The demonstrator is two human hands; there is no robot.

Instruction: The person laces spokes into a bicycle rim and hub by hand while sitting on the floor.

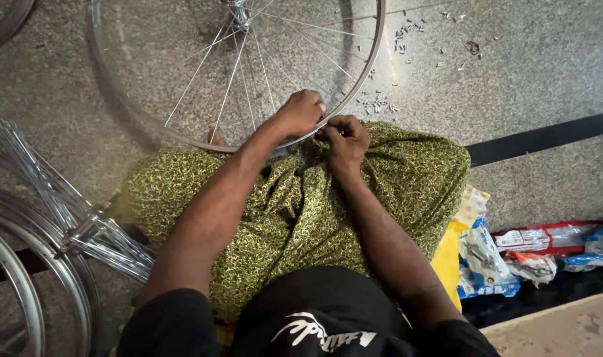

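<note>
Hands first: both of mine are up at the near edge of the wheel rim [374,59], right where it dips toward my lap. My left hand [300,112] is curled over the top of the rim, fingers closed down on it. My right hand [344,137] sits just beside it, a touch nearer to me, fingers pinched together on something small at the rim. I can't tell what that small piece is, it's hidden between my fingertips.

Now the layout. The rim lies flat-ish in front of me, stretching far and to the left from my hands, its near arc resting against my knees in the green patterned cloth [295,211]. The hub [238,10] is at the far top of my view, and the spokes [232,76] fan from it down toward me. So each spoke's long line runs far to near, ending at the rim close to my left hand. Both hands are at the working spot, nearly touching each other.

Scattered on the stone floor [546,59] just far and right of my hands lie small metal bits [377,102], closer to my right hand. Off to the left there's a bundle of loose spokes [63,205] and spare rims [23,277], well apart. On the right, plastic packets [486,258].
</note>
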